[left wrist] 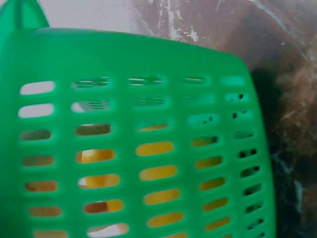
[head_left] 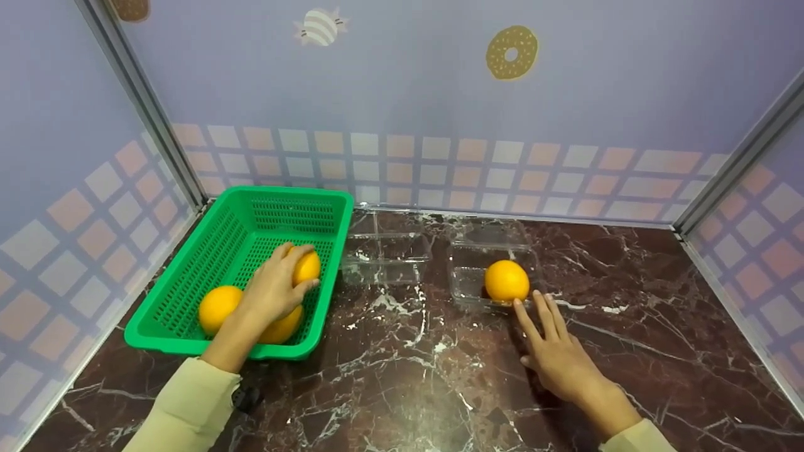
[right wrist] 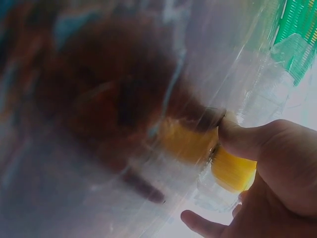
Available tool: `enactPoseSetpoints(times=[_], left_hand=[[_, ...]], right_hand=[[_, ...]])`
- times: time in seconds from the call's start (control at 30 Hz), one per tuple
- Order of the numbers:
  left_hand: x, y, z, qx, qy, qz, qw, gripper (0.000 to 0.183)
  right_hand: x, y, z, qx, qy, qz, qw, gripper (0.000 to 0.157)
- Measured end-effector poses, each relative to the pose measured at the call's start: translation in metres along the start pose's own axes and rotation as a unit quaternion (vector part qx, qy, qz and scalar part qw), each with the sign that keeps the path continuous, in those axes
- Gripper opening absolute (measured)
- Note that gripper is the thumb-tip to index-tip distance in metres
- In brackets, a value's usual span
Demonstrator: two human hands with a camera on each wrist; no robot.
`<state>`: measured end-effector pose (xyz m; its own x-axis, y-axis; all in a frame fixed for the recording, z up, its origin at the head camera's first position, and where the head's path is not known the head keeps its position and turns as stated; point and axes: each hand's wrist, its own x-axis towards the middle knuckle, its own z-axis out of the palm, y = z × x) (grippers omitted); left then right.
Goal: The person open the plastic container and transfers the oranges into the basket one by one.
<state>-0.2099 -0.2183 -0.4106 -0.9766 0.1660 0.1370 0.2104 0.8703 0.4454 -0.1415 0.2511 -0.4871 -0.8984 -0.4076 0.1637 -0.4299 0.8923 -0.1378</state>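
Inside the green basket (head_left: 336,276), my left hand (head_left: 273,282) grips an orange (head_left: 308,267) with curled fingers and thumb. Two more oranges lie near it: one orange (head_left: 218,309) left of the wrist, another orange (head_left: 286,326) partly hidden under the hand. In the left wrist view the slotted basket wall (left wrist: 124,59) hides the hand, and yellow fruit shows through the slots. To the right, a single orange (head_left: 506,281) sits in a clear plastic box (head_left: 468,282). My right hand (head_left: 559,361), fingers extended, lies at the box's front edge, fingertips close to that orange; contact is unclear.
Another clear plastic box (head_left: 386,254) stands between the basket and the box with the orange. Behind them rises a patterned wall (head_left: 427,163), with side panels left and right. The dark marble-look tabletop (head_left: 402,389) is glossy and reflective.
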Motion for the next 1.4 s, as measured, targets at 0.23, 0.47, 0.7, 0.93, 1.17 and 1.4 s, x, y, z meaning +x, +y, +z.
enactPoseSetpoints(times=[0.23,0.47,0.7,0.93,1.17,1.4], left_hand=[[-0.004,-0.003,0.004,-0.006,-0.031,-0.008,0.9995,0.057],[-0.004,-0.008,0.006,-0.034,-0.067,-0.006,0.9971,0.056],[-0.005,-0.009,0.009,-0.047,-0.087,-0.001,0.9951,0.058],[-0.009,-0.010,0.005,-0.068,-0.122,-0.012,0.9901,0.063],[-0.010,-0.011,0.003,-0.075,-0.131,-0.026,0.9882,0.066],[-0.008,-0.009,0.005,-0.078,-0.123,-0.027,0.9890,0.065]], right_hand=[[0.001,-0.002,0.001,0.008,-0.009,0.007,1.000,0.095],[0.001,-0.001,0.002,0.011,-0.012,0.010,1.000,0.095],[0.001,-0.002,0.001,0.021,-0.016,0.017,0.999,0.095],[0.002,-0.002,0.002,0.022,-0.006,0.005,1.000,0.095],[0.002,-0.002,0.002,0.028,-0.008,0.005,1.000,0.094],[0.000,0.001,0.003,0.035,-0.007,0.008,0.999,0.094]])
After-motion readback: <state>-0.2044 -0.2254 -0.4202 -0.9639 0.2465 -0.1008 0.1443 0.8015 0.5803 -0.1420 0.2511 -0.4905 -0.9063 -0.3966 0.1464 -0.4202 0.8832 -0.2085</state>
